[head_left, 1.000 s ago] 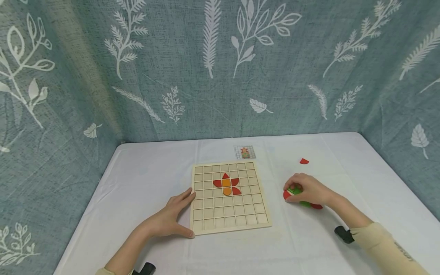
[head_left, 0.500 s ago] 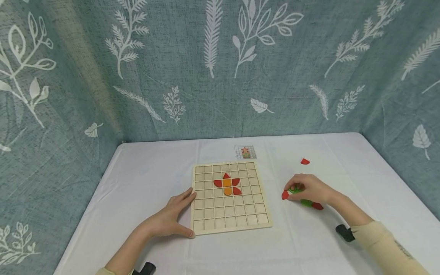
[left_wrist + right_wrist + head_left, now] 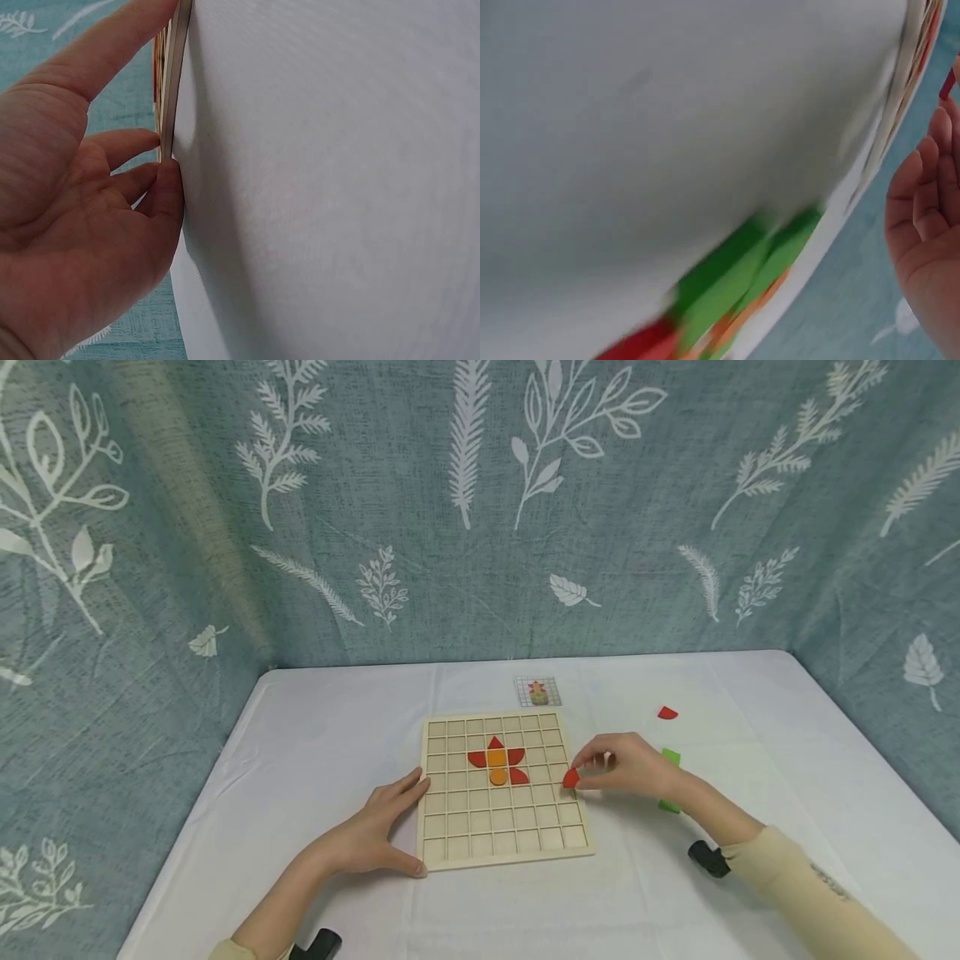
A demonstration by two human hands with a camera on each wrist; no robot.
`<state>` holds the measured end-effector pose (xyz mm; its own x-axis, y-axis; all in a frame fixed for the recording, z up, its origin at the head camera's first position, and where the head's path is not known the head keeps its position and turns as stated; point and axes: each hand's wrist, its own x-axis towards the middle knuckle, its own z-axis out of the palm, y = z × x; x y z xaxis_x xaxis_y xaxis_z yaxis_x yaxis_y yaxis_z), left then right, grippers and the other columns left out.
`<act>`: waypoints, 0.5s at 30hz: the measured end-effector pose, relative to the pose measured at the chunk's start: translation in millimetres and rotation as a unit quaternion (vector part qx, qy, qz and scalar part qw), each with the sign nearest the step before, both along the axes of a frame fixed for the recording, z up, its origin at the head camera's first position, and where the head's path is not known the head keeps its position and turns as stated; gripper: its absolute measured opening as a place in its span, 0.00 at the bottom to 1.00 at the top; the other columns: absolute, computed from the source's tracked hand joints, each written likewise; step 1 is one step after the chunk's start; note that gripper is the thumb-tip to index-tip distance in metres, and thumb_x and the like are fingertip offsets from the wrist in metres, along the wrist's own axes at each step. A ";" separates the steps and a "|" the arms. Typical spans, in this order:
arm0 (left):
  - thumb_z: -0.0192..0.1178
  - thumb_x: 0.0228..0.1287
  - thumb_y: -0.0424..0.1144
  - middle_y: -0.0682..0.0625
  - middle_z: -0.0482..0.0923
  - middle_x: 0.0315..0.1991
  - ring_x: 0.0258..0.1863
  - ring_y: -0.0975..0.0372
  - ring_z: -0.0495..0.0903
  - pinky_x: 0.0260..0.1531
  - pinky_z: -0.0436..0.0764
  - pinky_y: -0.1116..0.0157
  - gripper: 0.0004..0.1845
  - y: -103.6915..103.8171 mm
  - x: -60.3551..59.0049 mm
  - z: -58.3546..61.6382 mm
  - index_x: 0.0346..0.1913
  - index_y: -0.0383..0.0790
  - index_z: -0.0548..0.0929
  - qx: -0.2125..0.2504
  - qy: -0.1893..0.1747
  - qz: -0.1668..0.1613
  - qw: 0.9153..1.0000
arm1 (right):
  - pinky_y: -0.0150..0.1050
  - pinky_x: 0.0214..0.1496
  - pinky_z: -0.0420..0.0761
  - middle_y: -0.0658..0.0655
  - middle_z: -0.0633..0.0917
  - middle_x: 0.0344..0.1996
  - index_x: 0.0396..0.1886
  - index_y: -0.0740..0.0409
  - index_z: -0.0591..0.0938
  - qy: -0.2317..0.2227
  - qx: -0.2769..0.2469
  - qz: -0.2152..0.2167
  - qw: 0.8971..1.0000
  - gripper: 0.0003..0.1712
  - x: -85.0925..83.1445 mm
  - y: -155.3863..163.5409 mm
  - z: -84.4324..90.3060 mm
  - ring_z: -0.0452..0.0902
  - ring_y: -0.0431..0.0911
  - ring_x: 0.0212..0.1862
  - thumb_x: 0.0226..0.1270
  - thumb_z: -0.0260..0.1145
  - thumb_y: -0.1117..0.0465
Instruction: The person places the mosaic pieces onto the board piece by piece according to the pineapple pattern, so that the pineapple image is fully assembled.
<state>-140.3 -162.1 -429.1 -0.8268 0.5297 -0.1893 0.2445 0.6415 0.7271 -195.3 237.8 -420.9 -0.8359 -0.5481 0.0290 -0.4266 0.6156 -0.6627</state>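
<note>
Right hand (image 3: 630, 764) carried red piece (image 3: 572, 778) to board (image 3: 504, 852).

The whole tabletop (image 3: 337, 752) is seen from above and behind by the head view, facing forward and down. The grid board (image 3: 501, 789) edge (image 3: 174, 82) is seen at very close range by the left wrist view. The board rim (image 3: 900, 97), blurred, is shared by the right wrist view

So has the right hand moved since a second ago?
Yes. The right hand has moved left from the green pieces to the wooden board's right edge, pinching a red piece.
</note>
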 end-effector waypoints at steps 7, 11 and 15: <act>0.79 0.40 0.51 0.42 0.43 0.78 0.74 0.45 0.44 0.66 0.53 0.40 0.61 0.2 -0.2 -0.6 0.75 0.34 0.56 0.003 0.002 -0.003 1.000 | 0.33 0.33 0.76 0.41 0.82 0.27 0.38 0.50 0.87 -0.021 -0.017 0.027 0.999 0.12 -5.8 -52.4 3.1 0.74 0.39 0.30 0.55 0.76 0.54; 0.79 0.40 0.51 0.42 0.43 0.78 0.74 0.45 0.44 0.66 0.53 0.40 0.61 -0.2 0.0 -1.0 0.75 0.34 0.56 0.005 0.004 -0.006 1.000 | 0.32 0.33 0.76 0.40 0.80 0.25 0.36 0.51 0.87 0.008 0.001 0.058 0.998 0.10 -11.5 -77.7 0.6 0.73 0.37 0.29 0.56 0.76 0.55; 0.79 0.41 0.51 0.42 0.43 0.78 0.74 0.45 0.45 0.66 0.53 0.40 0.60 -0.7 0.4 0.3 0.75 0.34 0.56 0.006 0.006 -0.006 1.000 | 0.31 0.34 0.76 0.39 0.80 0.26 0.35 0.51 0.87 0.042 0.023 0.080 0.996 0.08 -18.2 -96.6 -2.8 0.73 0.35 0.30 0.58 0.75 0.55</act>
<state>-139.9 -162.8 -428.7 -0.8223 0.5422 -0.1725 0.2616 0.6295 0.7316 -213.5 141.2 -423.6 -0.7342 -0.6757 0.0666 -0.5734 0.5644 -0.5939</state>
